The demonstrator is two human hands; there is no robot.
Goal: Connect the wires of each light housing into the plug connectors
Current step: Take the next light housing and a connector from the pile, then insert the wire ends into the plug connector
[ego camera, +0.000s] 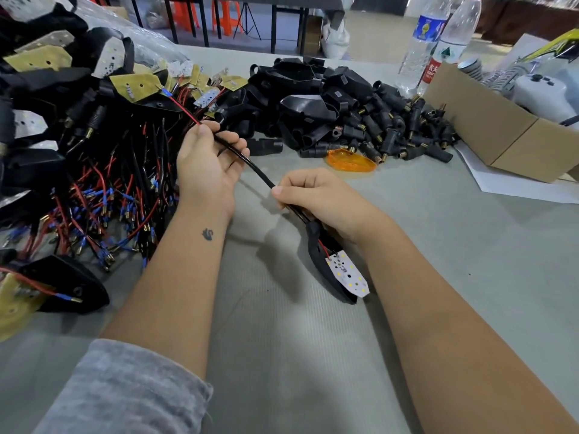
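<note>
A black light housing (316,258) with a white LED board (347,274) lies on the grey table under my right wrist. Its black sleeved cable (257,169) runs up and left between my hands. My right hand (316,198) pinches the cable near the housing. My left hand (210,164), palm up, pinches the far end, where a red wire (185,109) with a blue terminal (167,93) sticks out. A heap of black plug connectors (391,133) lies behind, to the right.
A pile of wired housings (78,151) with red and black leads fills the left side. More black housings (307,92) lie at the back, an orange lens (351,161) before them. A cardboard box (501,130) and two water bottles (438,42) stand at the right.
</note>
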